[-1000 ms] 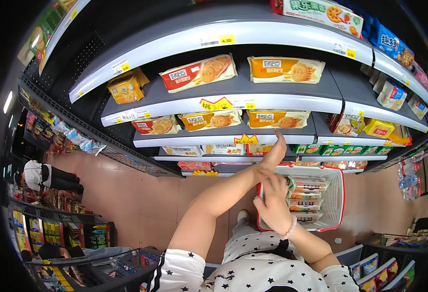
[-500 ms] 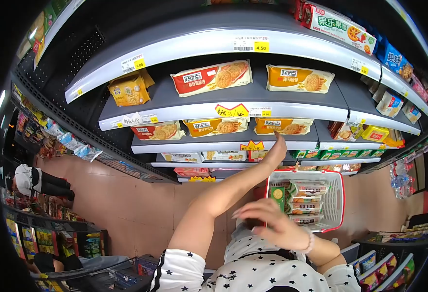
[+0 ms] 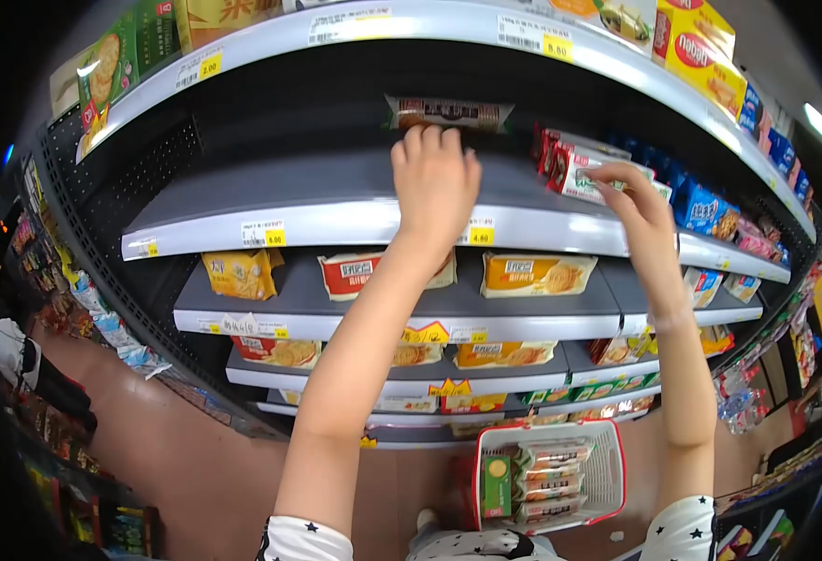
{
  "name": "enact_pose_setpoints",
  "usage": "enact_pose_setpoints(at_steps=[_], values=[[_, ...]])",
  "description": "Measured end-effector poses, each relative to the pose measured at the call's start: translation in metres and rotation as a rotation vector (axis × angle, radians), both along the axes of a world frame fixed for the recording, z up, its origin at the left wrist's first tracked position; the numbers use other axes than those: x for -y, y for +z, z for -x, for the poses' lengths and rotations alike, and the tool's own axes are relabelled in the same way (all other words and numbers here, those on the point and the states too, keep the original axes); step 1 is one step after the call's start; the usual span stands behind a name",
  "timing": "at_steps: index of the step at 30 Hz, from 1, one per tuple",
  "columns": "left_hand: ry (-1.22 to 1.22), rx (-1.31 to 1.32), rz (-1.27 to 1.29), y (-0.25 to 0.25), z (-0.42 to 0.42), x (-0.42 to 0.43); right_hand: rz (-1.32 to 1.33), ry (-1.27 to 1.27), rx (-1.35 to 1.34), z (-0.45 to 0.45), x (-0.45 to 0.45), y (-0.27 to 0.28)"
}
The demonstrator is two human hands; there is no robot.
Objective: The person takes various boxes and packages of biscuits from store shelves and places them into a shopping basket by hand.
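My left hand (image 3: 436, 182) is raised over the dark upper shelf, back up, fingers bent and slightly apart. Its fingertips are at the lower edge of a clear-wrapped biscuit roll (image 3: 451, 113) lying deep on that shelf; whether they touch it is unclear. To the right, my right hand (image 3: 643, 201) has thumb and index finger apart in front of a red-and-white biscuit packet (image 3: 574, 176), overlapping it in view. Neither hand visibly holds anything.
Below, a white basket with a red rim (image 3: 624, 467) stands on the floor with a green box (image 3: 497, 486) and several biscuit rolls. Lower shelves carry orange packets (image 3: 537, 274) and red ones. Yellow boxes (image 3: 700, 56) stand above. A person (image 3: 18, 355) is at far left.
The view has tilted up to the upper shelves. My left hand has risen from the lower shelves to the biscuit roll. My right hand has moved from beside the basket up to the red-and-white packet.
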State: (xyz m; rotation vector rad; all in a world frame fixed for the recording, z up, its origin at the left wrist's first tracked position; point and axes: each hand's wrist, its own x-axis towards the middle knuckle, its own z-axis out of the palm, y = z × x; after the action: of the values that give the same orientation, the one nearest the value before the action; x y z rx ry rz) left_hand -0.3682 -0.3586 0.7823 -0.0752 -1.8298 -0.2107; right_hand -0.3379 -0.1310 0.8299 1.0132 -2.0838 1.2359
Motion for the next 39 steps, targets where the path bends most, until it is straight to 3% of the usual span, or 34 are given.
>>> enact_pose_setpoints(at_steps=[1,2,4,6,7,9,10,11,16,24,27,29,31,33,34,37,39], values=[[0.060,0.022,-0.035,-0.003,0.007,0.007,-0.060,0.038,-0.038,0.024,0.016,0.009],[0.064,0.286,-0.149,0.003,-0.001,0.004,-0.203,-0.025,-0.131,0.047,0.032,0.018],[0.082,0.095,-0.047,0.000,0.004,0.004,-0.338,-0.080,-0.238,0.092,0.063,0.032],[0.125,0.039,-0.038,-0.002,0.007,0.003,-0.808,-0.300,-0.773,0.134,0.092,0.042],[0.146,0.041,-0.046,-0.002,0.008,0.002,-0.993,-0.283,-0.788,0.153,0.105,0.051],[0.136,0.077,-0.066,-0.002,0.005,0.002,-0.835,-0.202,-0.570,0.199,0.134,0.048],[0.103,0.082,-0.092,-0.002,0.005,0.003,-0.911,-0.243,-0.452,0.206,0.147,0.052],[0.063,0.088,-0.115,-0.002,0.004,0.004,-0.844,-0.180,-0.608,0.250,0.150,0.038],[0.092,0.020,-0.143,-0.005,0.008,0.004,-0.994,-0.389,-0.389,0.254,0.168,0.043],[0.140,0.090,-0.146,-0.002,0.007,0.003,-1.081,-0.556,-0.352,0.239,0.188,0.049],[0.065,0.262,-0.161,0.001,0.004,0.004,-1.088,-0.564,-0.349,0.216,0.189,0.057],[0.137,-0.090,-0.209,0.001,0.009,0.004,-1.094,-0.528,-0.358,0.191,0.182,0.060],[0.203,-0.268,-0.220,0.001,0.011,0.010,-1.070,-0.435,-0.396,0.155,0.169,0.056],[0.117,-0.421,-0.269,0.004,0.004,0.014,-0.925,-0.328,-0.651,0.128,0.144,0.049],[0.098,-0.450,-0.301,0.002,-0.003,0.014,-0.760,-0.343,-0.915,0.116,0.130,0.040],[-0.104,-0.672,-0.275,-0.008,-0.020,0.017,-0.493,-0.339,-1.096,0.061,0.088,0.037],[-0.130,-0.555,-0.371,-0.032,-0.048,0.002,-0.430,-0.368,-1.118,0.025,0.048,0.030]])
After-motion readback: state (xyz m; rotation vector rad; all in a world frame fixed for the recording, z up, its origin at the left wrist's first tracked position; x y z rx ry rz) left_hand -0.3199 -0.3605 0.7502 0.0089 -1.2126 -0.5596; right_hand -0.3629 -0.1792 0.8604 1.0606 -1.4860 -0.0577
